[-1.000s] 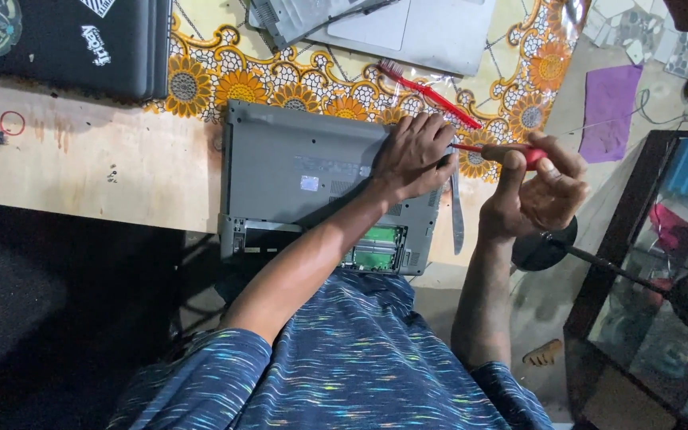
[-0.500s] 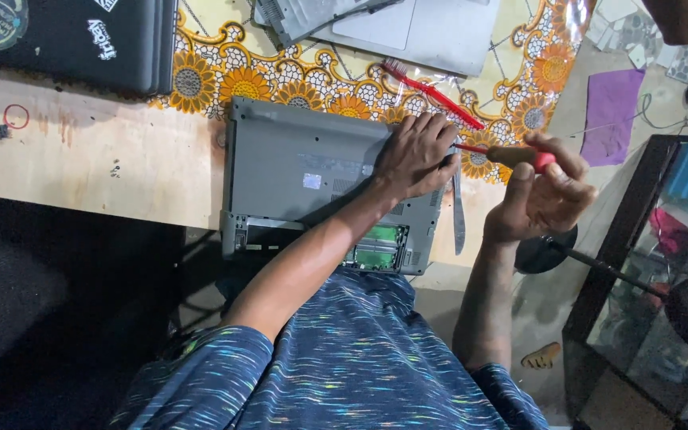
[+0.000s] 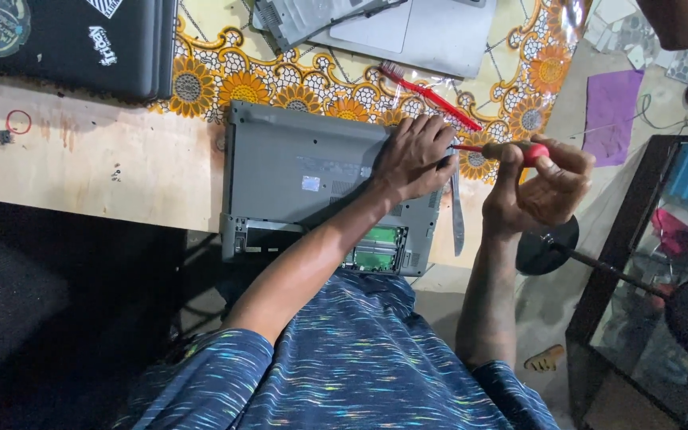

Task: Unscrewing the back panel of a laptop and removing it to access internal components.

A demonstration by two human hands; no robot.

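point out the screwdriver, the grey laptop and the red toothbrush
screwdriver (image 3: 529, 150), head view, on its red handle by the right hand's fingers
grey laptop (image 3: 296, 171), head view, on the bare bottom panel
red toothbrush (image 3: 431, 99), head view, on the middle of its handle

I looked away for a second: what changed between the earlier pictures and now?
Little: the right hand shifted its fingers on the red-handled screwdriver, which it still holds at the laptop's edge. The left hand stays pressed flat on the upturned grey laptop.
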